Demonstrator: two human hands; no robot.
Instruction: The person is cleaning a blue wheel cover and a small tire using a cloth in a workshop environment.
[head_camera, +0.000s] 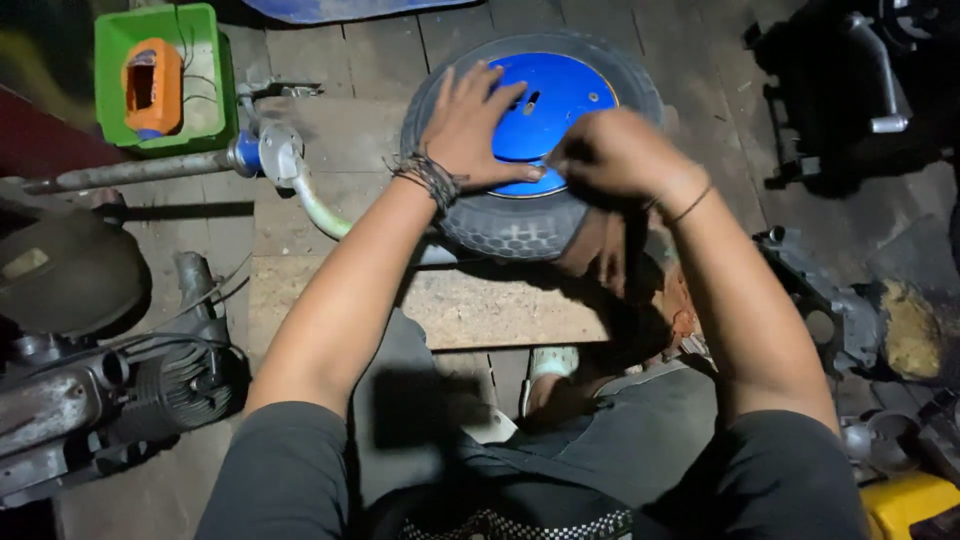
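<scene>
My left hand (470, 125) presses flat, fingers spread, on the blue metal wheel disc (555, 95) inside the small black rubber tyre (510, 225), upper centre of frame. My right hand (610, 155) is curled at the disc's rim; what it grips I cannot tell. Best to hold the wheel steady and work along the rim gently.

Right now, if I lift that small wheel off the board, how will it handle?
The wheel lies flat, so it probably won't roll until tipped on edge. Its knobby rubber tread should grip well. With the blue metal rim, it's likely fairly heavy for its size.
</scene>
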